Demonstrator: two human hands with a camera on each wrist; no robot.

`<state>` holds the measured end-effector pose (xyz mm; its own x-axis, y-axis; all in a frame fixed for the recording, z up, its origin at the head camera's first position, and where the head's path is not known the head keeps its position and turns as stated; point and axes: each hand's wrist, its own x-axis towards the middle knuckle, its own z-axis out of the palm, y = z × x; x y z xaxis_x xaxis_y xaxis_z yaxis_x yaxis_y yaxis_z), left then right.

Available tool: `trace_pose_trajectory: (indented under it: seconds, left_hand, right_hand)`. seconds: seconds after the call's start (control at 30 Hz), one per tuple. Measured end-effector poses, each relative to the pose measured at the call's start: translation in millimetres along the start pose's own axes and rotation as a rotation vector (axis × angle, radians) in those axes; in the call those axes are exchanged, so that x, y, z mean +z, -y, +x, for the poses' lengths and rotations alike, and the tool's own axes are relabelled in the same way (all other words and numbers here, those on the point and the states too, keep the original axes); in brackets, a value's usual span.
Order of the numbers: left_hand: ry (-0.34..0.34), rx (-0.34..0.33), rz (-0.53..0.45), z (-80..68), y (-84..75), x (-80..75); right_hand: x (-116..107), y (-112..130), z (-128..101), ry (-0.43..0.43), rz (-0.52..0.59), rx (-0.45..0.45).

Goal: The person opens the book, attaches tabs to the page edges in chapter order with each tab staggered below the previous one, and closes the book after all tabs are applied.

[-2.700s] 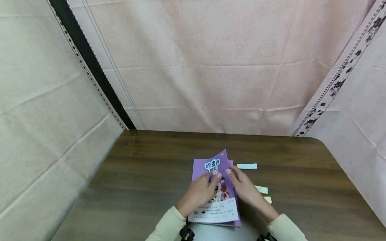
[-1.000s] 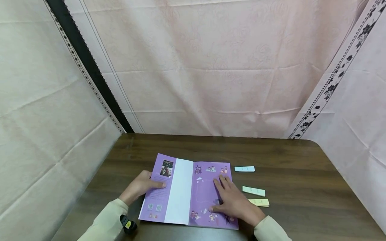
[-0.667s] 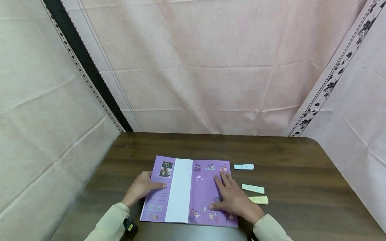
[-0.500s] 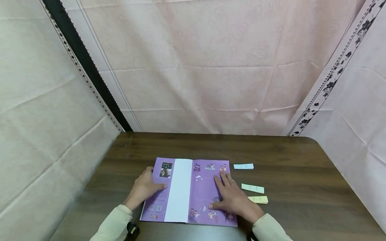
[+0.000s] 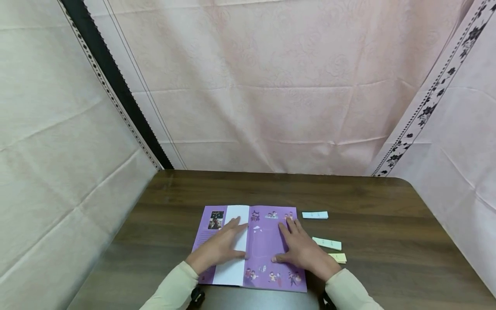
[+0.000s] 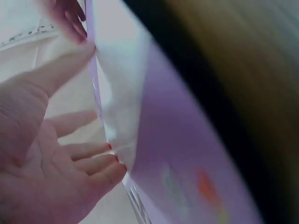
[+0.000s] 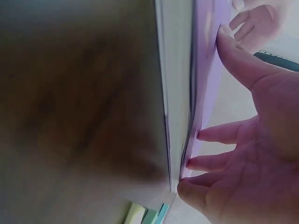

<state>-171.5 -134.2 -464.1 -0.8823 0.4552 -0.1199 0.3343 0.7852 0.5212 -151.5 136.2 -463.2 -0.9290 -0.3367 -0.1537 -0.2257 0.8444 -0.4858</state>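
A purple book (image 5: 263,245) lies opened at its front cover on the table, with a folded-out purple flap and a white strip beside the spine. My left hand (image 5: 218,249) rests over the white strip, its fingers extended toward the spine. In the left wrist view those fingertips (image 6: 112,154) touch the page. My right hand (image 5: 304,252) lies spread on the purple page with printed small figures. The right wrist view has its thumb and fingers (image 7: 217,163) on the book's surface, beside the thick page edge (image 7: 177,93). Neither hand grips anything.
To the book's right lie a blue sticky-note strip (image 5: 315,215), a green one (image 5: 327,244) and a yellow one (image 5: 339,258), the last partly behind the right hand. The brown wooden table (image 5: 387,224) is enclosed by pale cloth walls (image 5: 271,107).
The book has gone from closed to lying open. Lately my left hand has left the flap's outer edge and moved right onto the white strip; my right hand has stayed on the page.
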Motion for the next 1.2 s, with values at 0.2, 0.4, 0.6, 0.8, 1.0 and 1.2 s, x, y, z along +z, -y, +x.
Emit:
trace_pose_trajectory:
  seconds: [0.2,0.4,0.6,0.8,1.0,1.2]
  left_hand:
    - [0.081,0.006,0.034,8.5,-13.3,4.5]
    - [0.105,-0.040,0.022,10.7,-20.0,4.6]
    - [0.107,-0.035,-0.002,11.0,-21.7,3.7]
    - [0.111,-0.062,-0.027,9.0,-21.5,4.5]
    - [0.107,-0.076,-0.032,7.5,-22.6,6.3]
    - [0.092,-0.068,-0.005,8.8,-27.8,5.6]
  right_hand:
    - [-11,-9,19,-0.012,-0.035,0.002]
    - [-27,-23,42,-0.029,-0.120,-0.001]
    - [-35,-29,52,-0.037,-0.177,0.027]
    - [-28,-27,50,-0.084,-0.266,0.007]
    - [-22,-28,48,-0.147,-0.177,-0.074]
    - [-23,-28,47,-0.229,0.198,-0.096]
